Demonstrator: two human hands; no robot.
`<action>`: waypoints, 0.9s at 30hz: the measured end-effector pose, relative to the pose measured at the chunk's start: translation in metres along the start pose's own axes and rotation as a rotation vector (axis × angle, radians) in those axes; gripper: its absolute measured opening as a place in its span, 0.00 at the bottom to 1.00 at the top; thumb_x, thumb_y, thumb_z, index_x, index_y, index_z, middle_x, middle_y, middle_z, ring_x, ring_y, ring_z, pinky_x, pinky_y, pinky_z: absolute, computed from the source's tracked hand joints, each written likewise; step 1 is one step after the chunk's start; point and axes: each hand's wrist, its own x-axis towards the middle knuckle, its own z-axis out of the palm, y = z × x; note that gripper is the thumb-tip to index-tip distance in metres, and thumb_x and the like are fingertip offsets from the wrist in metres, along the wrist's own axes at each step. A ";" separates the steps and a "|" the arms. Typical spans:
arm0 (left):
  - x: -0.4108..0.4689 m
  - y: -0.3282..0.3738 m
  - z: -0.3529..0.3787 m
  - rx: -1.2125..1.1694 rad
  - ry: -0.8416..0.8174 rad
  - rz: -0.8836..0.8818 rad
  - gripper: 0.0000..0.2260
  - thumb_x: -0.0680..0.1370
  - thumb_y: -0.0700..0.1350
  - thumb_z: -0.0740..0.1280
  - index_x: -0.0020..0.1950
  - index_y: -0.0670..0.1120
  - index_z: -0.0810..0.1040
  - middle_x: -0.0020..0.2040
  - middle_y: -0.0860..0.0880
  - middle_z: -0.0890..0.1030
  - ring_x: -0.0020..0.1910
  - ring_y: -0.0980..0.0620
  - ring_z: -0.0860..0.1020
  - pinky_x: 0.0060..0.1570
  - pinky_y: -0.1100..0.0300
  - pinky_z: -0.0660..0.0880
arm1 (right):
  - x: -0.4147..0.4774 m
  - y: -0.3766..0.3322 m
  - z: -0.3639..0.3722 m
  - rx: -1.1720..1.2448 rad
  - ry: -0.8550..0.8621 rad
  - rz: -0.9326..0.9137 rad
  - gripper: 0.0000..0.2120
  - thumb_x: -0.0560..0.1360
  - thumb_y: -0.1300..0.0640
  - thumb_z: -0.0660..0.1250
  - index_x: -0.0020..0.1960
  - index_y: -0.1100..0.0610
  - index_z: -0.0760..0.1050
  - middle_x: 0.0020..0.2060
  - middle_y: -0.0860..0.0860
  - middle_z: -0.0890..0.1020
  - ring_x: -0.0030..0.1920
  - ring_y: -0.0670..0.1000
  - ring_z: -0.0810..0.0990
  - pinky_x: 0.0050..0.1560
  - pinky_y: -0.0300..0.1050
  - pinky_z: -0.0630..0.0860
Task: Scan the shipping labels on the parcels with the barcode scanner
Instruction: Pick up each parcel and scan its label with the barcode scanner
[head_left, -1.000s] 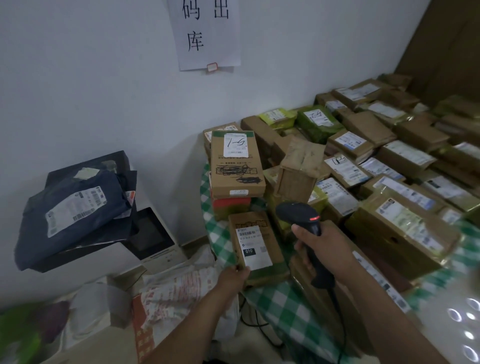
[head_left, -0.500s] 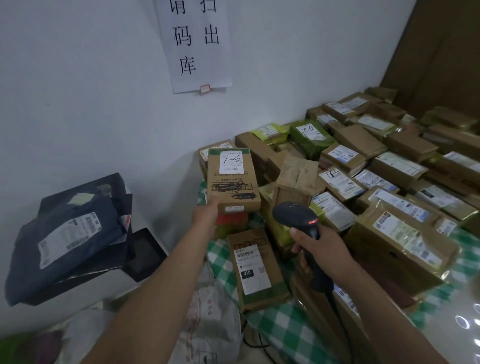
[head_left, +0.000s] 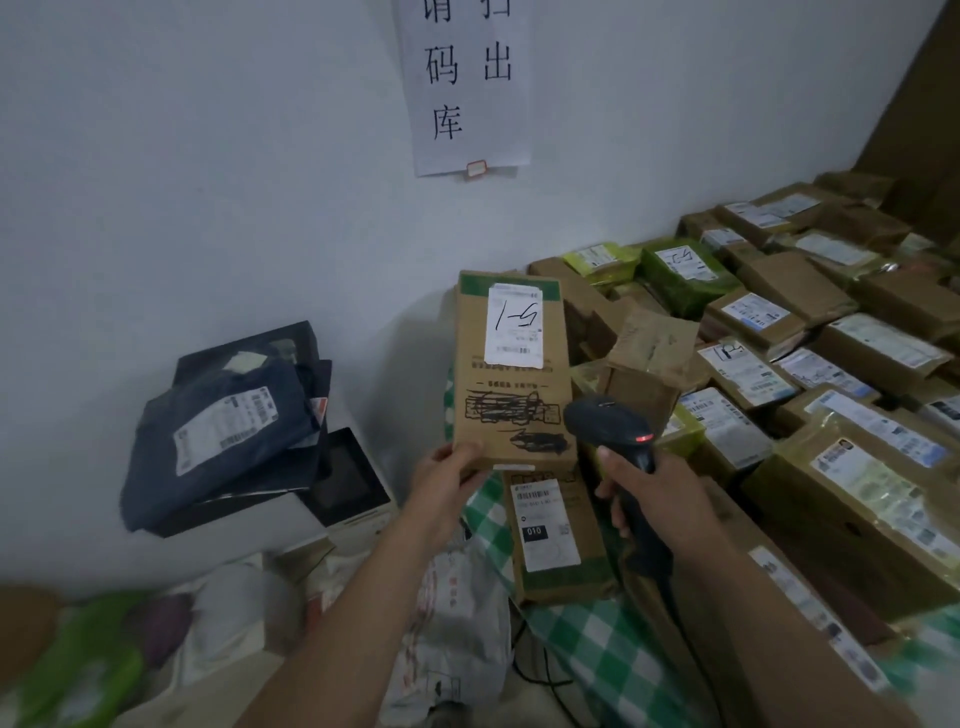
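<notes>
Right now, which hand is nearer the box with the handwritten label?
Left. The left hand grips the box at its bottom-left corner; the right hand holds the scanner just off its lower right.

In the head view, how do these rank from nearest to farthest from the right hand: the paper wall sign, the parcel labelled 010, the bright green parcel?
1. Parcel labelled 010: just left of the right hand.
2. Bright green parcel: farther back, by the wall.
3. Paper wall sign: high on the wall, farthest.
</notes>
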 end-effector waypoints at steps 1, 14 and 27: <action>-0.008 -0.004 -0.006 0.000 -0.008 -0.019 0.12 0.77 0.38 0.70 0.59 0.39 0.77 0.54 0.42 0.85 0.53 0.46 0.84 0.55 0.54 0.80 | -0.001 0.000 0.006 0.018 -0.009 -0.007 0.20 0.77 0.47 0.68 0.39 0.64 0.78 0.25 0.54 0.81 0.22 0.48 0.76 0.24 0.36 0.73; -0.091 -0.076 -0.071 0.132 -0.286 -0.333 0.13 0.78 0.31 0.64 0.61 0.38 0.76 0.54 0.44 0.85 0.53 0.48 0.83 0.50 0.58 0.81 | -0.042 0.025 0.024 0.099 0.030 -0.016 0.20 0.76 0.48 0.70 0.36 0.64 0.76 0.25 0.58 0.79 0.22 0.51 0.75 0.23 0.41 0.73; -0.095 -0.135 -0.050 0.280 -0.091 -0.296 0.18 0.80 0.37 0.67 0.69 0.36 0.70 0.65 0.40 0.78 0.62 0.44 0.78 0.61 0.55 0.76 | -0.117 0.062 -0.009 -0.069 0.116 0.082 0.20 0.75 0.44 0.72 0.37 0.60 0.77 0.27 0.55 0.82 0.25 0.54 0.79 0.27 0.44 0.75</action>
